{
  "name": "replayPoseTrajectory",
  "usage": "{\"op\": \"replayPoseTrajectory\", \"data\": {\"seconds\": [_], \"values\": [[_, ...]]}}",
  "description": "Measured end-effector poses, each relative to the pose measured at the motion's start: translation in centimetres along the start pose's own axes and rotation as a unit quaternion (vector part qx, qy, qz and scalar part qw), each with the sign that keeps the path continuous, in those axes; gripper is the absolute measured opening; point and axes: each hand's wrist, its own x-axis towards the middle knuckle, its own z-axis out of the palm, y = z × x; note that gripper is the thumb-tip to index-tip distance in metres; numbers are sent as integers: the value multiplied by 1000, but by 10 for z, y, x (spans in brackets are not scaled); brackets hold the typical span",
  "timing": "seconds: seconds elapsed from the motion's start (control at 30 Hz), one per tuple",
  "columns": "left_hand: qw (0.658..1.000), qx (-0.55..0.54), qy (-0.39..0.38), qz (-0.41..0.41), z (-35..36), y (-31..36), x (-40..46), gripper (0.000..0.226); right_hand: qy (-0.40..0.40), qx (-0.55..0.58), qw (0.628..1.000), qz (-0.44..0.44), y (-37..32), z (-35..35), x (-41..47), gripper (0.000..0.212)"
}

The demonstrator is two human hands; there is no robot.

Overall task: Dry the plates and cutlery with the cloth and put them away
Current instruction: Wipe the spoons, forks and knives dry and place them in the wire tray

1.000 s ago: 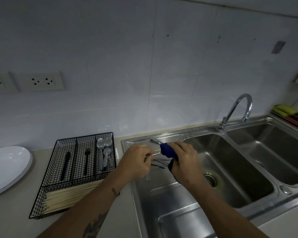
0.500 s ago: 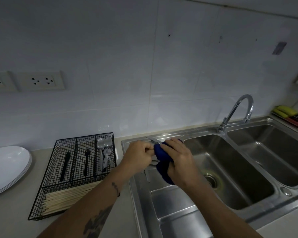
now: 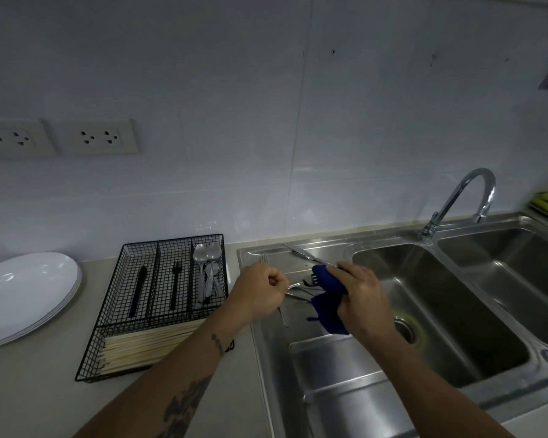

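1. The left hand is curled tight, pinching the handle end of a metal fork. The right hand is curled round a blue cloth, which wraps the fork's head; dark tines poke out of the cloth's left edge.
2. The fork sits between the two hands, above the drainboard of the steel sink. Its long axis runs roughly from 9 o'clock to 3 o'clock, handle toward 9, head toward 3 and slightly up.
3. The black wire cutlery basket stands on the worktop at 9 o'clock from the hands. The left hand is the nearer one and already has the handle, so I judge it the natural hand to carry the fork over.
4. A black fork lies in the basket's middle compartment with its tines toward 12 o'clock, so the held fork likely needs turning about a quarter to match.
5. More cutlery lies on the drainboard under the hands: a table knife at 12 o'clock, angled from 10 to 4, and other pieces partly hidden.
6. White plates are stacked at far 9 o'clock; spoons fill the basket's right compartment, chopsticks the near one.
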Motion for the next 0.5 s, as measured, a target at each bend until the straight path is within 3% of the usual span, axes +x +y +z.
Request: {"op": "replayPoseTrajectory", "data": {"seconds": [0.2, 0.33, 0.5], "values": [[990, -99, 63, -74, -18, -23, -7, 19, -33, 66, 997, 28, -29, 8, 27, 57], [974, -149, 97, -142, -42, -53, -9, 26, -76, 145, 981, 108, -46, 17, 41, 52], [920, -224, 192, -258, -79, -100, -4, 21, -131, 185, 968, 109, -62, 47, 45, 50]]}}
